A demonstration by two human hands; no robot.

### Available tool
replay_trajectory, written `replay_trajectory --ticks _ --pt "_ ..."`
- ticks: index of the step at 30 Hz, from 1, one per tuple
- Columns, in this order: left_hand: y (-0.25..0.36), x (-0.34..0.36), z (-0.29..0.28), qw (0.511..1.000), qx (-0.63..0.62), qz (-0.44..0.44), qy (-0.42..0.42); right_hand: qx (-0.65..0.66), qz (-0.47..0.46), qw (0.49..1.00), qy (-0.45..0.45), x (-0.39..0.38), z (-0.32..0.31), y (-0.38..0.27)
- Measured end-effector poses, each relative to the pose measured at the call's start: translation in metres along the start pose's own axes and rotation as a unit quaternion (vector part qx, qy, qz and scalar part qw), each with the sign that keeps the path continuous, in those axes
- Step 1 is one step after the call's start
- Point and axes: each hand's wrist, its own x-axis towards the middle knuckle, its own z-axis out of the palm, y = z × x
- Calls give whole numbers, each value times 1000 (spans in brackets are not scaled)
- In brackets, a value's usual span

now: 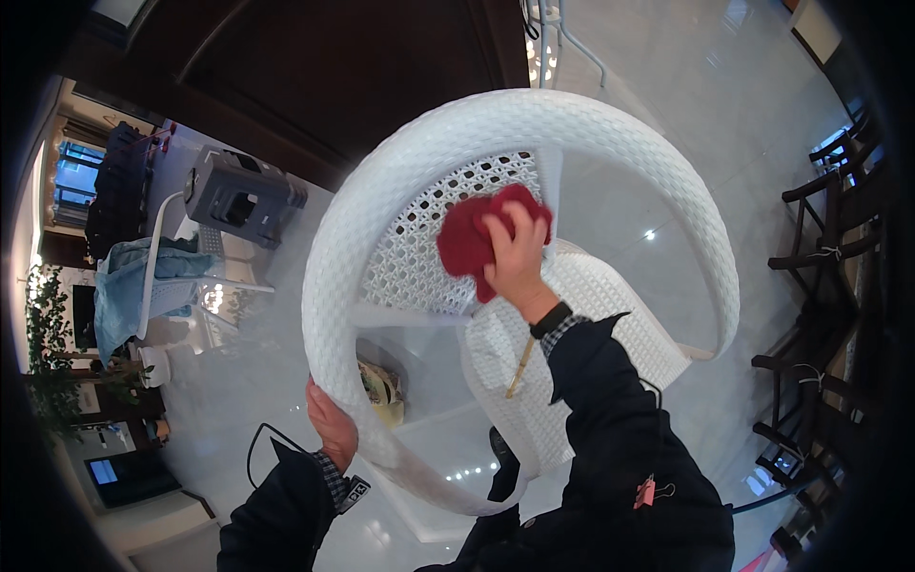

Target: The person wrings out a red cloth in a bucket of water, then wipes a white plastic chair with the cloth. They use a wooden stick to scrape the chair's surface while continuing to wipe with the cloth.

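A white woven chair with a broad rounded rim stands in front of me. My right hand has its fingers bent over a dark red cloth and holds it against the openwork backrest panel. Part of that panel is hidden behind the cloth. At the lower left of the rim, my left hand grips the outer edge; some of its fingers are out of sight. On the woven seat lies a thin yellowish stick, partly near my right forearm.
A dark wooden door or panel rises behind the chair. To the left are a grey plastic box-like stool and a white chair with blue clothing. A yellowish bag sits beneath the rim. Dark wooden chairs line the right.
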Motion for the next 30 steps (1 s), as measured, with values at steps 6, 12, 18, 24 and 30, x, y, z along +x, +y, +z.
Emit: replay_trajectory --ticks 6,12,18,24,30 --pt "3 0 -4 999 37 0 -20 -139 -43 986 86 47 42 32" --pt "4 2 1 1000 -4 7 -9 -58 60 995 -53 -20 25 26" --pt "-2 1 -2 1000 10 -4 -13 -69 52 995 54 75 -2 22" --pt "-4 4 0 1000 -3 -1 7 -53 -17 997 45 30 33 -14" --pt "-8 3 -1 999 27 19 7 -20 -26 998 -54 59 -19 -9"
